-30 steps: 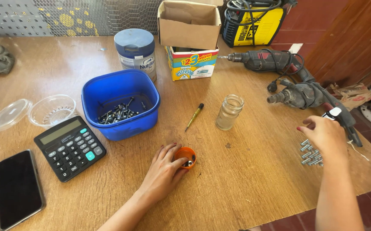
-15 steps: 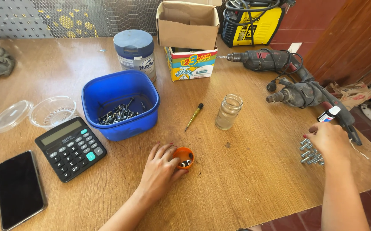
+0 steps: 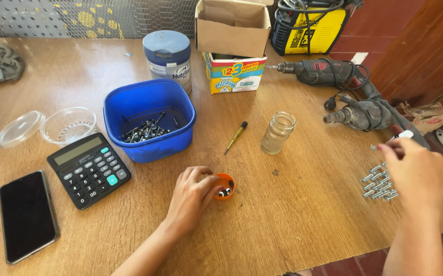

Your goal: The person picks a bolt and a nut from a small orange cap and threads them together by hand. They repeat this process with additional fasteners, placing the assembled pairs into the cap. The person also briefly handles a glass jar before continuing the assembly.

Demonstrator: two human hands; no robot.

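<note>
Left hand (image 3: 193, 197) cups the small orange cup (image 3: 225, 186) near the table's (image 3: 293, 220) middle, right hand (image 3: 415, 171) pinches 1 bolt above the bolt pile (image 3: 379, 181), which looks easy to knock off the right edge.

A matt wooden table (image 3: 303, 214) with visible grain holds a glossy blue plastic tub (image 3: 150, 122) of shiny metal screws (image 3: 145, 130). A small orange plastic cap (image 3: 225, 186) looks smooth. Bright metal bolts (image 3: 380, 181) glint beside a clear glass jar (image 3: 277, 133). A plain brown cardboard box (image 3: 232, 25) looks dull and rough.
</note>
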